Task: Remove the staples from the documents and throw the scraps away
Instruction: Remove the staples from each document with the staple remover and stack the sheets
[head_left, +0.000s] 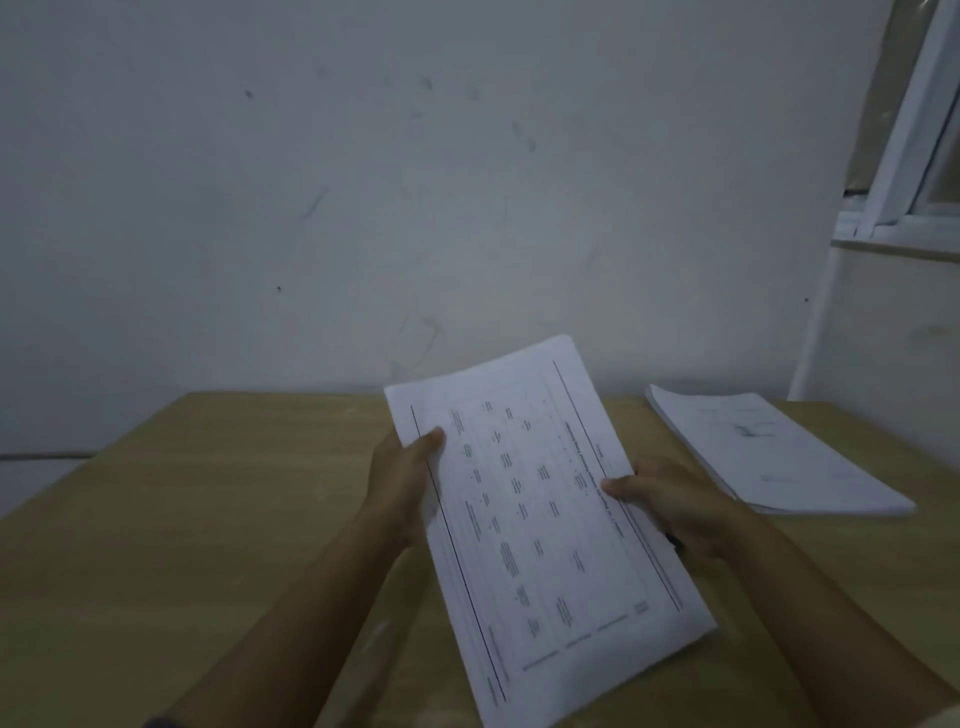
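The document (540, 499) is a thin sheaf of white sheets, so it should be light and floppy. It will sag or fan if held by one corner, and the edges crease easily. Gripping it along both long sides, as here, keeps it flat. For pulling a staple, it would be safer to lay it on the table (208, 493) and press down close to the stapled corner, so the paper does not tear.

It is held in the air above the table, tilted, with its far end toward the wall. The left hand (402, 478) pinches the left edge, thumb on top and fingers hidden beneath. The right hand (670, 499) pinches the right edge the same way.

The top page is printed in rows and columns of small dark text with ruled lines down both sides, too blurred to read. No staple can be made out. A small dark shape shows under the right hand, possibly a tool, but I cannot tell. A second stack of papers (769, 452) lies flat on the table to the right, well apart.
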